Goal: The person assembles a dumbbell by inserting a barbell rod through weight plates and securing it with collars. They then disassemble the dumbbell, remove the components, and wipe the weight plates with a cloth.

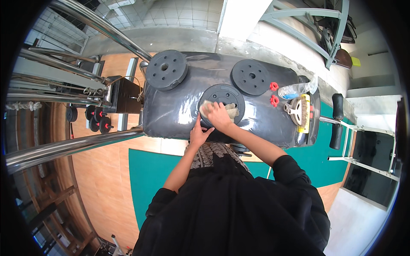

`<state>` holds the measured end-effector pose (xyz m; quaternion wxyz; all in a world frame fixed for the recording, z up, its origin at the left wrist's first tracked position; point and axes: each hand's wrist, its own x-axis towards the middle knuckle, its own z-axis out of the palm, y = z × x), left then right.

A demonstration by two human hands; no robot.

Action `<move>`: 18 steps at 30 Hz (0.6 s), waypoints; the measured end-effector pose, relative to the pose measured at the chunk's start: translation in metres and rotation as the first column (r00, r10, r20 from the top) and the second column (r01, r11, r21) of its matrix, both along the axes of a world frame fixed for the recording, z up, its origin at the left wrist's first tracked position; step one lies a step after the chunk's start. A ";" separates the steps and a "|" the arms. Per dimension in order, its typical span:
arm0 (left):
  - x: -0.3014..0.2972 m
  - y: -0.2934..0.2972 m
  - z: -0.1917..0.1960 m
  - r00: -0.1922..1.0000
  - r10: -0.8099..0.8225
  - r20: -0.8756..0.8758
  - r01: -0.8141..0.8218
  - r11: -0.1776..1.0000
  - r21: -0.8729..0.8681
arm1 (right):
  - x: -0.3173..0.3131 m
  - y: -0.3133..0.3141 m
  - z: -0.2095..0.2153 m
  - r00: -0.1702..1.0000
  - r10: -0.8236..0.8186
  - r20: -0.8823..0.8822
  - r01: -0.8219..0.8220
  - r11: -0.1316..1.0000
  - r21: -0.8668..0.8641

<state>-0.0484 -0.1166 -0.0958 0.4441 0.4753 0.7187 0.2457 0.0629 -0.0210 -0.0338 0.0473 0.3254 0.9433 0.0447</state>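
Note:
A black round weight plate (221, 90) lies flat on a dark padded bench covered in shiny plastic (188, 111), right in front of me. My right hand (220, 117) is closed on a crumpled beige cloth (232, 112) and presses it against the plate's face. At the plate's near left edge rests my left hand (200, 134), its index finger stretched along the rim and its thumb spread away. Two more black plates lie on the bench, a left plate (174, 70) and a right plate (255, 77). The cloth and right hand hide part of the middle plate.
Toward the bench's right end are two red star-shaped collars (274, 93), a clear spray bottle (294, 91), a yellow-backed brush (304, 113) and a white handled piece (294, 111). Chrome rails (85, 145) stand left. Small dumbbells (101, 119) sit on the floor beyond.

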 end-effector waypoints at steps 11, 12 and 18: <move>0.003 0.000 -0.003 0.996 0.016 0.088 -0.024 0.996 0.084 | -0.017 0.049 0.020 0.860 -0.426 -0.279 0.380 0.902 -0.206; 0.003 -0.001 -0.001 0.995 0.034 0.090 -0.042 0.995 0.089 | -0.026 0.042 0.013 0.921 -0.344 -0.182 0.316 0.934 -0.164; -0.011 -0.005 -0.018 0.990 -0.040 0.136 0.033 0.998 0.052 | -0.016 -0.028 0.006 0.991 -0.017 0.135 0.041 0.984 -0.175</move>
